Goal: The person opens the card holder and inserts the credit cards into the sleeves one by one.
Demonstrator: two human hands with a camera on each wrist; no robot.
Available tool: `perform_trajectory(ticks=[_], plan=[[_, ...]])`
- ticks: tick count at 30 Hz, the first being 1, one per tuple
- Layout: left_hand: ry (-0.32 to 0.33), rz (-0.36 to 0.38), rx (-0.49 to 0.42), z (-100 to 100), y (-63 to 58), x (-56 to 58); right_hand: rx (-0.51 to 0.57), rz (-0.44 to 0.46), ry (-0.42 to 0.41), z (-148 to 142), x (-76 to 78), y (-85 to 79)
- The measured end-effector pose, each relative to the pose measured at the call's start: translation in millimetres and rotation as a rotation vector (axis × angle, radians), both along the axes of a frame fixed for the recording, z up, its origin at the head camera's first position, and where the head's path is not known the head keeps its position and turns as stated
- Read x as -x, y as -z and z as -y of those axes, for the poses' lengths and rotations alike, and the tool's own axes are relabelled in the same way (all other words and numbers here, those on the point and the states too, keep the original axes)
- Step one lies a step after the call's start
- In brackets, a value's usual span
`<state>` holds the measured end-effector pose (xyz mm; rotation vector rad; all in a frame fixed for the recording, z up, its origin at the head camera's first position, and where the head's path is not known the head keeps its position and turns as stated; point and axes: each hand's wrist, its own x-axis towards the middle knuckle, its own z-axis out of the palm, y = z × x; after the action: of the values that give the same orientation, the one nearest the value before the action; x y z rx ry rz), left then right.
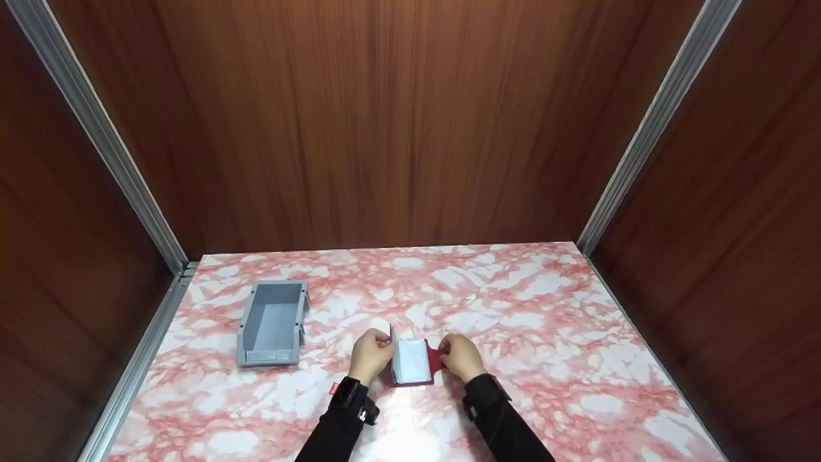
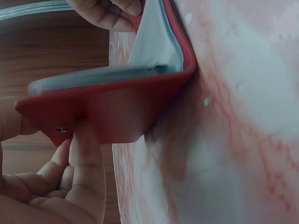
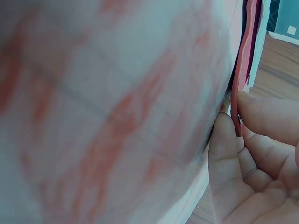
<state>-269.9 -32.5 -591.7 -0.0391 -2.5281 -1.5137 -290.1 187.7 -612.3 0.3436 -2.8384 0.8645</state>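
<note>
A red card holder with clear plastic sleeves [image 1: 414,362] lies opened on the table, in front of the person. My left hand [image 1: 371,356] pinches its left cover [image 2: 103,109], which stands raised with some sleeves along it. A small metal snap shows on that cover in the left wrist view, close to a fingertip. On the other side, my right hand [image 1: 463,358] pinches the red closing flap [image 3: 238,100] between thumb and fingers, low over the table. The other sleeves rest flat on the right cover.
A grey plastic bin [image 1: 269,357] stands on the left part of the table. Red-and-white marbled covering [image 1: 526,321] spreads over the tabletop. Wood-grain panels [image 1: 385,128] with metal rails enclose the back and both sides.
</note>
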Motion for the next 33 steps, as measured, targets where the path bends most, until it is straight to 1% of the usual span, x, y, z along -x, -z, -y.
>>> perform_trajectory(ticks=[4, 8, 12, 14, 16, 20, 24, 29, 33], plan=[[-0.006, -0.029, 0.018, -7, 2.1, 0.3, 0.002, -0.003, -0.003, 0, -1.0, -1.0], [0.013, -0.067, 0.034, -14, 4.8, -0.2, 0.010, -0.011, -0.004, 0, -1.7, -0.9], [0.072, -0.083, 0.050, -20, 8.1, -2.6, 0.022, -0.005, -0.001, 1, -2.2, -1.2], [0.103, -0.095, 0.077, -23, 10.9, -3.9, 0.022, 0.003, 0.001, 1, -2.7, -1.6], [0.119, -0.110, 0.122, -25, 14.4, -4.7, 0.021, 0.012, 0.007, 1, -3.0, -2.0], [0.118, -0.147, 0.193, -26, 20.3, -6.0, 0.012, 0.026, 0.016, 1, -2.8, -3.1], [0.106, -0.171, 0.249, -26, 23.6, -7.5, 0.008, 0.042, 0.026, 1, -2.6, -4.0], [0.092, -0.208, 0.331, -26, 27.5, -8.8, 0.010, 0.032, 0.020, 1, -3.2, -4.4], [0.087, -0.229, 0.358, -26, 29.9, -10.2, 0.010, 0.019, 0.016, 1, -3.1, -2.9]])
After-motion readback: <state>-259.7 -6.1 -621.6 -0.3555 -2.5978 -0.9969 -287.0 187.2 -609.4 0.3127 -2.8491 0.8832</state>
